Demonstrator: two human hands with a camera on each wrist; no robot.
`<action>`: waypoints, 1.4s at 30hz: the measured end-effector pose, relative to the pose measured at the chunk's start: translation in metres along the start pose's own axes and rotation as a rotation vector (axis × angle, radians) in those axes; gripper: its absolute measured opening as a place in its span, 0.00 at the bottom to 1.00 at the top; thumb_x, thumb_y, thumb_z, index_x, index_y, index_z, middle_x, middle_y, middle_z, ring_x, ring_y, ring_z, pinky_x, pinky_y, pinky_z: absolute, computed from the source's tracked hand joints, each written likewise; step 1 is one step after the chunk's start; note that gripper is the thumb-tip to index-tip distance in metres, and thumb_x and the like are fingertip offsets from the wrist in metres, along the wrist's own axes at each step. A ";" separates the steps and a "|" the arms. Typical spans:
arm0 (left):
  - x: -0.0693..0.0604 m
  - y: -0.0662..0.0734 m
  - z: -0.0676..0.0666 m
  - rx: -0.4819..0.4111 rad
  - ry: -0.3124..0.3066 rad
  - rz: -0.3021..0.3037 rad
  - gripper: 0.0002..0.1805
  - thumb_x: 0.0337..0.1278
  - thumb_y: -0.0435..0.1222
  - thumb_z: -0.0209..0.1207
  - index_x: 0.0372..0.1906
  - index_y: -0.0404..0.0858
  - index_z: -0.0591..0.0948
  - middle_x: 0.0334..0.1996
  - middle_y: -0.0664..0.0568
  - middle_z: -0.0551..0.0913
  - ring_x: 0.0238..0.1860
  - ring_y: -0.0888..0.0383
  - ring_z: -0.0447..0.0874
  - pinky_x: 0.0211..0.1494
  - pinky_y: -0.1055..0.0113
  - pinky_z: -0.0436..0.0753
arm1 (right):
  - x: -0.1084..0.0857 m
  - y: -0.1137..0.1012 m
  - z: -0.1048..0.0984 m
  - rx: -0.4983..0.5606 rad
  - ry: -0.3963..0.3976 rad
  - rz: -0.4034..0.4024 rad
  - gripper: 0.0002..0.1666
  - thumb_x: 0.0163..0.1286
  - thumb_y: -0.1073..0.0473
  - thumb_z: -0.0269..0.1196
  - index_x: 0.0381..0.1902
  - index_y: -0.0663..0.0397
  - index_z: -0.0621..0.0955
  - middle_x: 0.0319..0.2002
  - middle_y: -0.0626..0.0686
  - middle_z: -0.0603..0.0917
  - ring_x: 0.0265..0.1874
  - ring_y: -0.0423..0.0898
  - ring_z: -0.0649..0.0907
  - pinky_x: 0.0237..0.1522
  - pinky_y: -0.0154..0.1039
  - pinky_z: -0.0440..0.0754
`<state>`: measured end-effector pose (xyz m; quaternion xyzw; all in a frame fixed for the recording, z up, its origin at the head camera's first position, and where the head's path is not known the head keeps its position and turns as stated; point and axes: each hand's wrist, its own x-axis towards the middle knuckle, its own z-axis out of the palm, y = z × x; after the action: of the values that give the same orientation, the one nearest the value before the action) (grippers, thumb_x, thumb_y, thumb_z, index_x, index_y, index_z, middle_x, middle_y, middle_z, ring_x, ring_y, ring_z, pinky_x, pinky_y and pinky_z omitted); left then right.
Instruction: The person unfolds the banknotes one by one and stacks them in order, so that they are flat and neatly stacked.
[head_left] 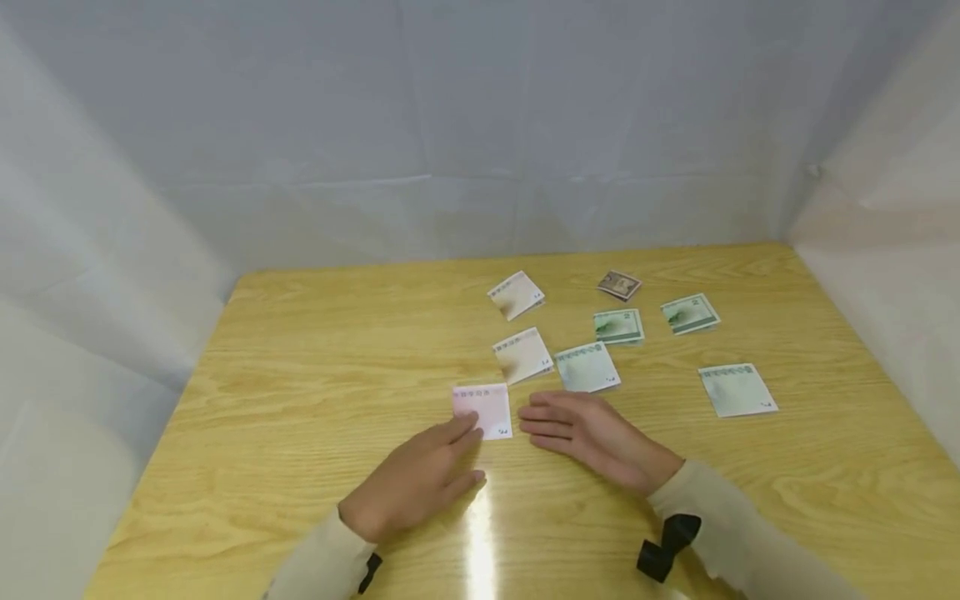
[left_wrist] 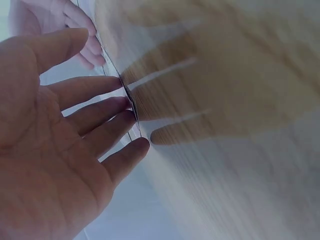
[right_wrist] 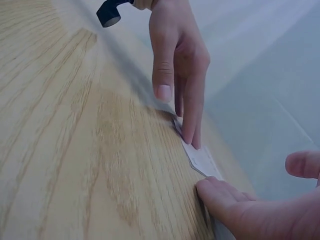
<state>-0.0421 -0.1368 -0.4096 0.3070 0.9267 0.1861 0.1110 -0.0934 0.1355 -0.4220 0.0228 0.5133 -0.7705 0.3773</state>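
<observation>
Wears pale sleeves (head_left: 738, 529) at the bottom edge. With left hand (head_left: 416, 475), fingers straight and grasping nothing, touches pink note (head_left: 491, 404) just below centre. Has right hand (head_left: 588, 433) just right of it, likewise loose. Has brown note (head_left: 619, 285) farther up, right of centre.

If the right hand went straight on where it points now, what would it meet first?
Most likely the pink note, just ahead of the right hand; the hand's height is unclear, so it might pass over.
</observation>
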 end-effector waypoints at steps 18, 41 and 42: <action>0.001 0.012 0.004 -0.001 -0.034 0.008 0.32 0.74 0.47 0.56 0.70 0.28 0.71 0.74 0.37 0.65 0.74 0.42 0.64 0.76 0.48 0.64 | 0.001 -0.002 0.004 0.091 0.009 0.020 0.33 0.82 0.58 0.43 0.74 0.77 0.53 0.73 0.76 0.58 0.74 0.66 0.61 0.75 0.51 0.63; 0.019 0.022 0.012 -0.185 0.081 -0.049 0.28 0.76 0.45 0.55 0.72 0.33 0.71 0.68 0.41 0.75 0.68 0.48 0.73 0.71 0.52 0.73 | 0.005 -0.004 0.007 0.064 0.002 0.029 0.31 0.81 0.59 0.47 0.72 0.76 0.61 0.69 0.72 0.66 0.68 0.61 0.71 0.72 0.52 0.69; 0.021 0.022 0.012 -0.195 0.094 -0.058 0.28 0.76 0.44 0.55 0.72 0.33 0.71 0.68 0.41 0.75 0.68 0.48 0.73 0.70 0.51 0.74 | 0.004 -0.004 0.006 0.062 -0.010 0.025 0.31 0.82 0.59 0.46 0.72 0.76 0.61 0.70 0.72 0.66 0.69 0.62 0.70 0.72 0.52 0.69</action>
<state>-0.0432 -0.1044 -0.4135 0.2587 0.9169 0.2861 0.1020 -0.0965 0.1286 -0.4178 0.0368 0.4870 -0.7813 0.3886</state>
